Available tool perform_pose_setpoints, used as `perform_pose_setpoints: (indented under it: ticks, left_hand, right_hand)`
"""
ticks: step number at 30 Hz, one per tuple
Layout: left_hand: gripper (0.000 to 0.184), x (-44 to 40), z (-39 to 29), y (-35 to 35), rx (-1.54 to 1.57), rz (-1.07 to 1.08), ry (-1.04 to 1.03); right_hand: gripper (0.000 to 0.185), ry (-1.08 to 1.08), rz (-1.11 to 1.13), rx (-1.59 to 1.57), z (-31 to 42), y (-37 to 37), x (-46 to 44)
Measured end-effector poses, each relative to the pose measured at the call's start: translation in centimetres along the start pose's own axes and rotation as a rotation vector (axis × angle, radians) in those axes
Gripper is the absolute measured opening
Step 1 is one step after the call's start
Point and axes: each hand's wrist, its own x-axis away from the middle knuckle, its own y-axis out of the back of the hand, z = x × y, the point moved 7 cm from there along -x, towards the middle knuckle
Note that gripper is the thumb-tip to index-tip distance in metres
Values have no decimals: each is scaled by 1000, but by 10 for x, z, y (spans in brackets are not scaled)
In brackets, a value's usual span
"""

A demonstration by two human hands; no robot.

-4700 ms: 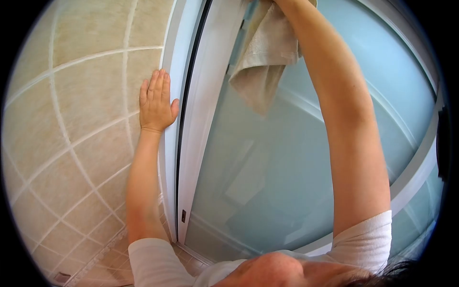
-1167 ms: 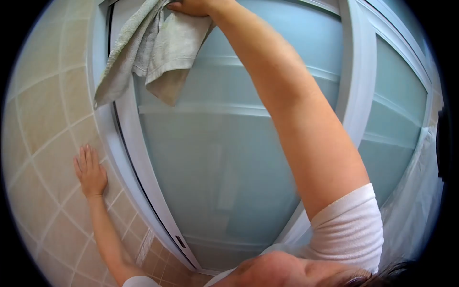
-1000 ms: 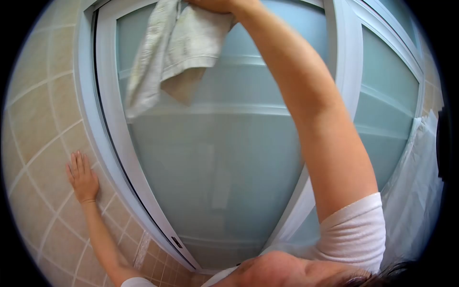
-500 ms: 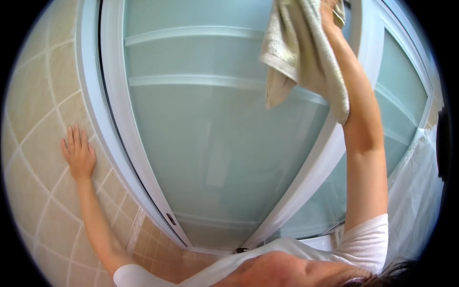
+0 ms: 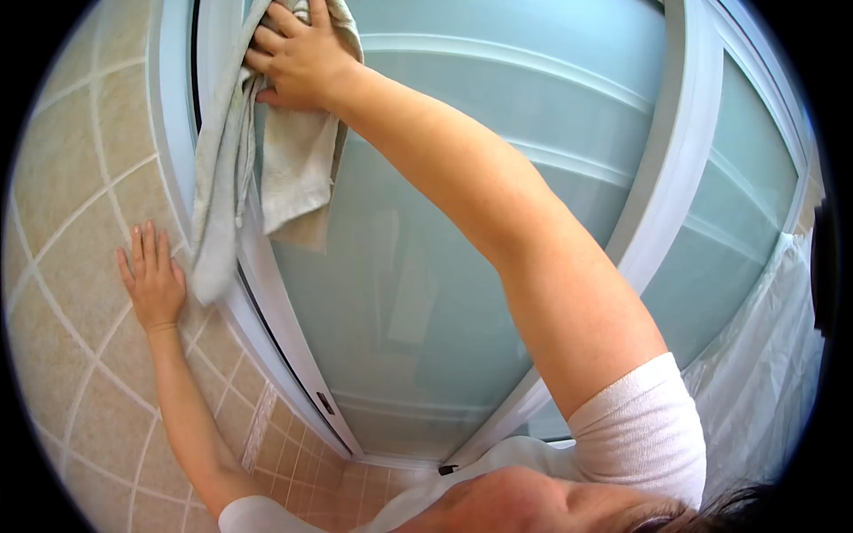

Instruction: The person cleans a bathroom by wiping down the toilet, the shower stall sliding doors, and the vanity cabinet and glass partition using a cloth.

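Observation:
My right hand presses a beige towel against the upper left of a frosted glass door. Its fingers curve over the cloth, and loose folds drape down across the door's white frame. One long end of the towel hangs near the tiled wall. My left hand lies flat on those beige tiles with its fingers stretched upward and nothing in it. The top edge of the towel runs out of view.
A white upright frame separates the door from another glass panel at right. Translucent plastic sheeting hangs at the right. A small dark latch sits low on the door's left frame.
My right hand has swept the towel from the upper right of the door to its upper left edge. My left hand stays on the tiles.

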Motion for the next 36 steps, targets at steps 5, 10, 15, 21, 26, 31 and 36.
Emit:
perform_pose_setpoints:
  ticks: [5,10,15,21,26,31,36]
  left_hand:
    - [46,1,4,-6,-30,4,9]
    - [47,2,5,-12,-83,79,9]
    - [47,3,7,-11,-76,26,-7]
    - [43,3,7,-14,-73,58,33]
    - [45,2,3,-6,-63,86,21]
    - [43,1,-1,1,-14,34,-8]
    - [42,1,-4,6,19,-6,-36]
  right_hand:
    - [66,116,-157,-62,-34,21,69]
    - [63,-15,-124,104,-104,49,148]
    - [60,-332,-36,271,-168,47,263]
    - [62,-557,-121,21,-99,40,285]
    - [47,-312,-137,-46,-19,1,235]
    - [49,-173,-196,-107,5,-7,133]
    - [60,-106,-306,-179,46,-25,35]
